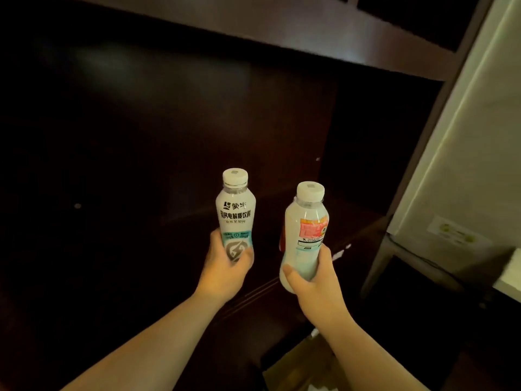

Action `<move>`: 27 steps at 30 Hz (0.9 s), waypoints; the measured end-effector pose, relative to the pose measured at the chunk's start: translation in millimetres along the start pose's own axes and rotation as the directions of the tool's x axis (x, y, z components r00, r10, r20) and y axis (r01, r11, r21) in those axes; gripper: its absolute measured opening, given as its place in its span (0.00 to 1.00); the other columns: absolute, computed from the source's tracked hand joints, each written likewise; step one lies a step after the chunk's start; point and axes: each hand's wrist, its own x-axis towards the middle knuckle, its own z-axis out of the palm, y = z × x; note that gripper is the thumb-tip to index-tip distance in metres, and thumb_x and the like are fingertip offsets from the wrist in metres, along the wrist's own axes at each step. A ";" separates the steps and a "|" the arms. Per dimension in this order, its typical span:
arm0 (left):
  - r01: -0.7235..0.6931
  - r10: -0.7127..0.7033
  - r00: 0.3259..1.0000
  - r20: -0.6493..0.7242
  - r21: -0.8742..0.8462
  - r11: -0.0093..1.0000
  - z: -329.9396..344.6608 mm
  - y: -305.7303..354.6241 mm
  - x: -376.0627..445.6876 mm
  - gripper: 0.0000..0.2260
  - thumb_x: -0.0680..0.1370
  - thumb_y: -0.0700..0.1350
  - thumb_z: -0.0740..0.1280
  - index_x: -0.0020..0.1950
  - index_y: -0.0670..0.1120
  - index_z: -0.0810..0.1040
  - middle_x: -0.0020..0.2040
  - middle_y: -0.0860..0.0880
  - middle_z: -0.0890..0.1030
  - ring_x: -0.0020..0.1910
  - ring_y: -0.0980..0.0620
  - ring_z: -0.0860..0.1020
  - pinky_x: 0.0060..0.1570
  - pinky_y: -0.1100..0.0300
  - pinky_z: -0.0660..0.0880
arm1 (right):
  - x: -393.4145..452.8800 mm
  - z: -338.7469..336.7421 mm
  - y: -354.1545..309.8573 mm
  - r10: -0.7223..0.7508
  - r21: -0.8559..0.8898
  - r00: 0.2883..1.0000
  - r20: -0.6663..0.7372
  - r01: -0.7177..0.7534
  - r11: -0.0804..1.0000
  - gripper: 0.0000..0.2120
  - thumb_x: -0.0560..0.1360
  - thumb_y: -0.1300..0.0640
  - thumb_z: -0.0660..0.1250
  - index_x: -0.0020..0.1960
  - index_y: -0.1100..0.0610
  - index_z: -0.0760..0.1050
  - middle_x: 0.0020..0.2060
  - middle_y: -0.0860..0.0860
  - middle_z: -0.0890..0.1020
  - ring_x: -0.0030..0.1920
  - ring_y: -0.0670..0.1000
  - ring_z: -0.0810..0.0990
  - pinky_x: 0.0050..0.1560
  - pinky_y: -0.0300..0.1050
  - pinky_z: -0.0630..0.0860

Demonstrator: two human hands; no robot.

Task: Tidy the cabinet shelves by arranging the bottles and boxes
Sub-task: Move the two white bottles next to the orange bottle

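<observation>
Two white-capped bottles are held upright before a dark cabinet (197, 114). The left hand (225, 266) is wrapped around the base of the left bottle (236, 213), its label in Chinese writing. The right hand (313, 280) clasps the right bottle (306, 230), tilted slightly, pink label outward. A cardboard box (298, 365) sits below the right forearm.

- Bottle in left hand (225, 266): left bottle (236, 214) white w/ white cap, black lettering, teal band lower down, grey lightning-bolt emblem just above the fingers.
- Bottle in right hand (311, 286): right bottle (306, 235) white, white cap, pink-red label patch w/ orange top edge, black-and-white strip below it, red at its left edge.
- Cabinet (253, 46) behind both hands: v. dark brown wood.
- Panel (462, 153) right of right hand: pale cream.
</observation>
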 end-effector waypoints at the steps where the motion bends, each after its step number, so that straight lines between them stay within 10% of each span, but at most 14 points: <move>1: 0.022 -0.022 1.000 -0.022 0.014 1.000 6.3 -11.2 7.3 0.27 0.71 0.51 0.72 0.66 0.55 0.64 0.53 0.54 0.78 0.47 0.62 0.79 0.37 0.69 0.74 | 15.2 5.0 14.3 0.006 0.003 1.000 0.021 -0.006 1.000 0.26 0.70 0.48 0.73 0.59 0.31 0.64 0.51 0.32 0.78 0.52 0.37 0.79 0.41 0.32 0.78; 16: 0.195 -0.145 0.932 -0.333 0.123 0.973 50.3 -110.0 40.2 0.28 0.67 0.59 0.70 0.65 0.59 0.64 0.55 0.54 0.79 0.51 0.58 0.81 0.50 0.46 0.82 | 138.2 78.4 155.3 -0.041 0.080 0.909 0.415 0.008 0.997 0.29 0.70 0.51 0.74 0.65 0.37 0.64 0.54 0.40 0.79 0.53 0.38 0.79 0.44 0.34 0.78; 27: 0.223 -0.127 0.926 -0.356 0.245 0.943 49.8 -110.9 40.2 0.25 0.71 0.52 0.73 0.64 0.55 0.65 0.53 0.55 0.79 0.48 0.60 0.80 0.44 0.59 0.78 | 152.6 81.2 168.8 -0.057 0.134 0.895 0.443 -0.004 0.991 0.34 0.68 0.54 0.78 0.67 0.42 0.62 0.56 0.40 0.77 0.54 0.33 0.76 0.45 0.26 0.74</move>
